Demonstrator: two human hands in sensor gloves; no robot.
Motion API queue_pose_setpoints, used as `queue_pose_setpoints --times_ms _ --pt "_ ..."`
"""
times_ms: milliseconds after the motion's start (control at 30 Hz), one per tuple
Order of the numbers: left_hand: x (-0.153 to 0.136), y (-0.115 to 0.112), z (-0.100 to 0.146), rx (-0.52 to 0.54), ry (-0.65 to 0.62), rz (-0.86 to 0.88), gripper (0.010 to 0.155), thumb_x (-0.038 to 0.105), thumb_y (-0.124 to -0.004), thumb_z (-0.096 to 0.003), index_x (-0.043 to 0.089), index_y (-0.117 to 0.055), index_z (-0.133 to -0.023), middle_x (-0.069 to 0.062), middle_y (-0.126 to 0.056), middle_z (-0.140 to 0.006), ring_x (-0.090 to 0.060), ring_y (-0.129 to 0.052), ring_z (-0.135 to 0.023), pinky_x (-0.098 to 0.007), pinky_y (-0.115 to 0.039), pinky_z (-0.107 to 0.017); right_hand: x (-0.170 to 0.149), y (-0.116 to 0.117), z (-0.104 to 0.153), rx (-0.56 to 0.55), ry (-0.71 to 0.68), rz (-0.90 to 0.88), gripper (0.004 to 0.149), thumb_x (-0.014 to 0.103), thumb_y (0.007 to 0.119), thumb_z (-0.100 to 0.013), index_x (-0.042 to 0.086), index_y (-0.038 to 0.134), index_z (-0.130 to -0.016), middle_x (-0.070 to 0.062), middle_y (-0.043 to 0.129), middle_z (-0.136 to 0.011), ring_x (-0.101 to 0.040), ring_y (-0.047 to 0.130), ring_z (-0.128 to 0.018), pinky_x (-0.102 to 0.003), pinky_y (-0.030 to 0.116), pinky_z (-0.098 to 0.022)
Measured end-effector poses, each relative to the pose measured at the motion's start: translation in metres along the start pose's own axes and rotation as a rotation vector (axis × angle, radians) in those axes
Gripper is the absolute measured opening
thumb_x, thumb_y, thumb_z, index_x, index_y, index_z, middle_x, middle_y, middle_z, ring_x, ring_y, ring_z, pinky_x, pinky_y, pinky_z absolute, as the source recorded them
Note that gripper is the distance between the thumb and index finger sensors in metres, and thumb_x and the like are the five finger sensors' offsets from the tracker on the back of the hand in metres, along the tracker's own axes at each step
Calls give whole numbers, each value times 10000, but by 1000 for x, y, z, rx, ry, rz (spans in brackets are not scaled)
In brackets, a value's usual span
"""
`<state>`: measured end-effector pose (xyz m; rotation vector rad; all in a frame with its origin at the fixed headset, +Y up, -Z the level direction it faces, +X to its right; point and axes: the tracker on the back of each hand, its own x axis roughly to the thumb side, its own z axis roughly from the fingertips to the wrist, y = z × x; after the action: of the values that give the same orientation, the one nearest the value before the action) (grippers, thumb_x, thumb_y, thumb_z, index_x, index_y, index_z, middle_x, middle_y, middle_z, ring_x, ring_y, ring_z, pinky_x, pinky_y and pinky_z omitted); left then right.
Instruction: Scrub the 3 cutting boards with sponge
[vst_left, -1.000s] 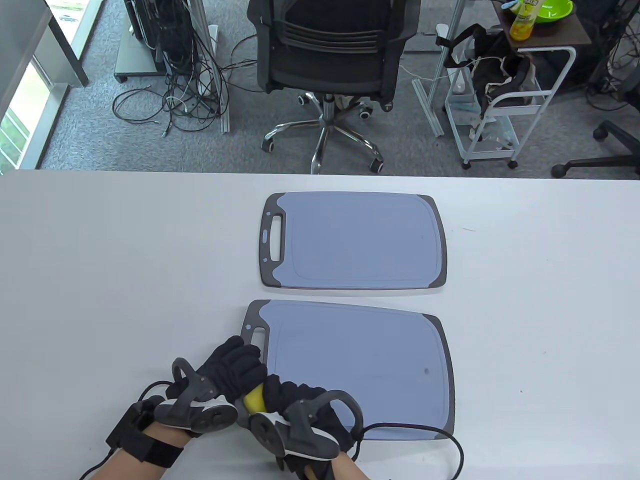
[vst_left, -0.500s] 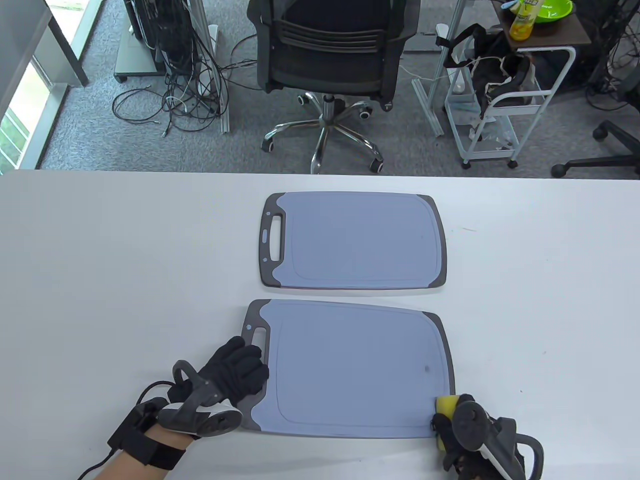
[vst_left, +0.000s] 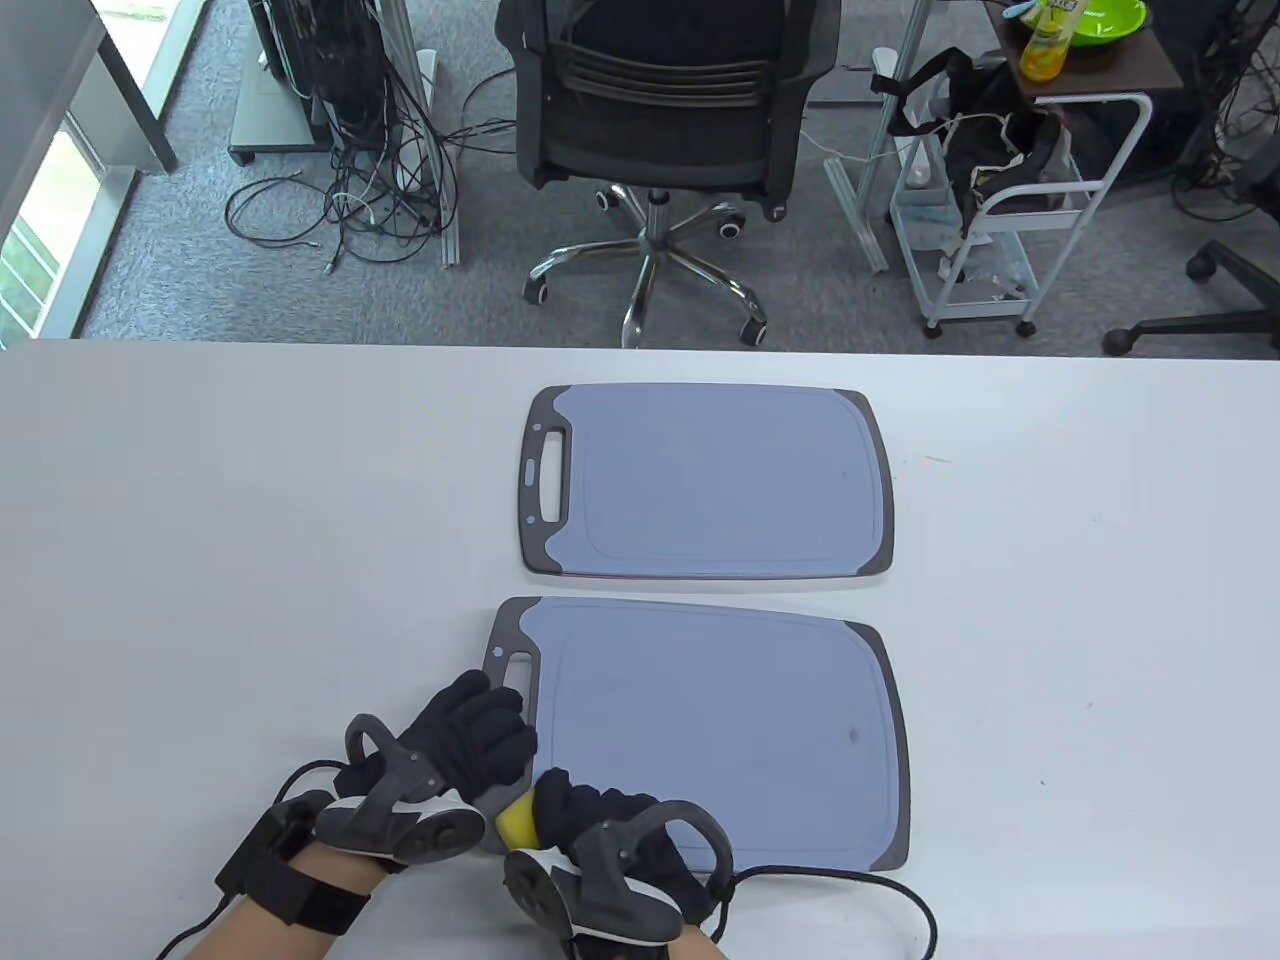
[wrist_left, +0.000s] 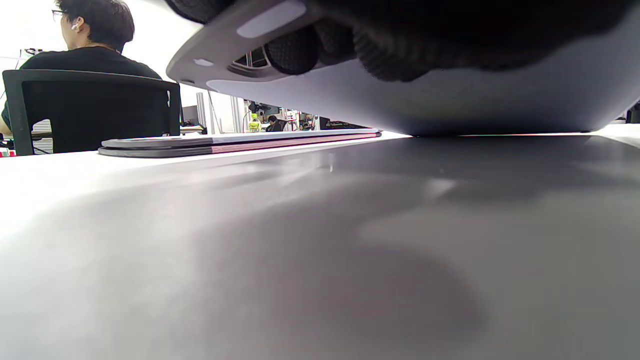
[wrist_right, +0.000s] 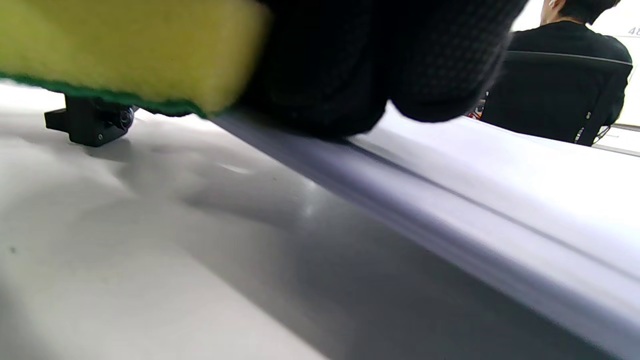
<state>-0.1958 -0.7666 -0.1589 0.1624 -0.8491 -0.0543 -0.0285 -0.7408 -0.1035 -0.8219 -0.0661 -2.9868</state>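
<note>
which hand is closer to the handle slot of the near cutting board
Left. The left hand rests right beside the handle slot; the right hand, gripping the sponge, is nearer the board's front edge.

Count, table top: cutting boards, blue-grey plastic with dark grey ends and slotted handles, two seen from above, near board (vst_left: 720, 730) and far board (vst_left: 705, 480). Left wrist view shows the far one as a layered stack (wrist_left: 240, 141); number in it unclear.

Sponges, yellow with green scouring face (vst_left: 517, 822): one.

Gloved hands, black: two, left (vst_left: 470, 740), right (vst_left: 590, 815).
</note>
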Motion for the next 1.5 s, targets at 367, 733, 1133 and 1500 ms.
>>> queue_pose_setpoints --times_ms 367,733,1133,1500 --pt "2 1 0 -37 -27 -46 526 570 -775 -582 328 -515 -970 117 -691 -972 -176 -694 -1063 -552 -560 -807 -205 43 117 196 544 -74 789 622 704 -443 98 607 -1025 -68 855 -714 -206 925 -500 -446 806 -448" --pt "17 25 9 289 -140 -408 534 614 -703 -487 316 -640 -926 109 -839 -885 -191 -924 -928 -509 -808 -704 -288 49 153 83 742 -86 777 602 750 -447 93 643 -1025 -92 860 -756 -250 920 -549 -475 783 -484" --pt "-15 92 20 477 -73 -482 467 567 -779 -462 335 -743 -866 113 -895 -851 -213 -969 -891 -522 -863 -660 -300 46 160 -17 741 -246 779 603 751 -456 91 640 -1034 -96 858 -769 -255 917 -563 -479 779 -491" --pt "-94 80 -132 399 -40 -492 461 549 -788 -467 330 -735 -870 100 -875 -863 -228 -938 -911 -547 -833 -681 -302 42 165 -68 744 -290 779 604 747 -458 91 640 -1034 -96 857 -773 -257 916 -568 -480 779 -494"
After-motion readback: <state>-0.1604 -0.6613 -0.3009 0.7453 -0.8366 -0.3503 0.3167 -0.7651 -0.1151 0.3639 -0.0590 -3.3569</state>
